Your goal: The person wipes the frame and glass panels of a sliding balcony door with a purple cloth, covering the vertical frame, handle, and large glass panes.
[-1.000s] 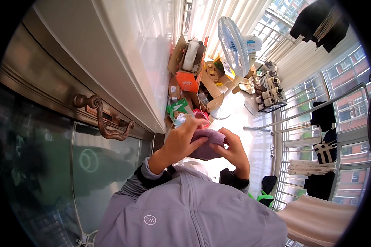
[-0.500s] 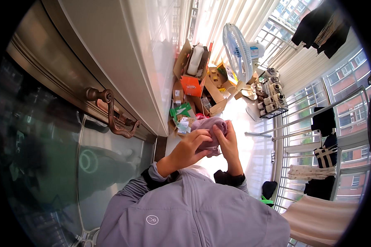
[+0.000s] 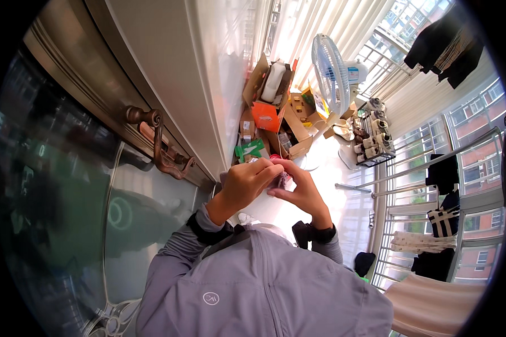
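Note:
Both hands are raised in front of my chest, close together, on a bunched mauve cloth (image 3: 280,181). My left hand (image 3: 244,185) is closed on it, the back of the hand toward me, and hides most of the fabric. A bit of mauve also shows past that hand's outer side. My right hand (image 3: 305,194) is curled with its index fingertip meeting the left fingers, and its thumb lies under the cloth's near edge. Whether the cloth is a garment or a rag cannot be made out.
A door with a bronze handle (image 3: 160,143) stands on the left. Ahead are open cardboard boxes (image 3: 295,126), a standing fan (image 3: 330,76) and a shoe rack (image 3: 376,135). Along the right-hand windows runs a metal drying rail (image 3: 427,165) with hanging clothes.
The mauve cloth, spread visibly above my fingers before, is now mostly behind my left hand. My hands have come together, and the right has turned its thumb inward and lower.

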